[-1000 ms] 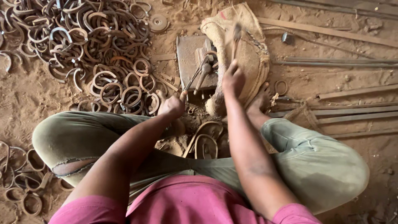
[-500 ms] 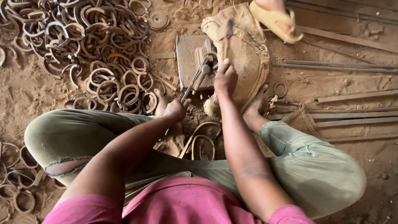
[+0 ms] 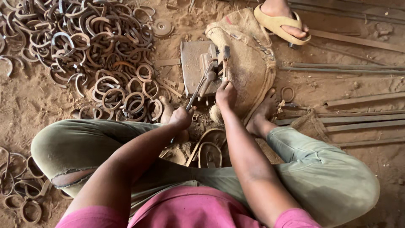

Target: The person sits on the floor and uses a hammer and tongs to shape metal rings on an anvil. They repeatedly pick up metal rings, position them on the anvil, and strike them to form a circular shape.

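Two bare hands work over a metal block [image 3: 192, 63] set in the sandy ground, just left of a burlap sack [image 3: 249, 59]. Fingers of the left hand [image 3: 182, 117] are curled tight round the near end of the tongs [image 3: 198, 88], whose long axis slants from near-left up to far-right, tips pointing onto the block. Fingers of the right hand [image 3: 226, 93] are wrapped shut round a hammer [image 3: 225, 63] handle that runs almost straight away, head at the far end above the block. Bent iron rings [image 3: 105, 55] lie heaped far left; long metal bars [image 3: 358, 101] lie right.
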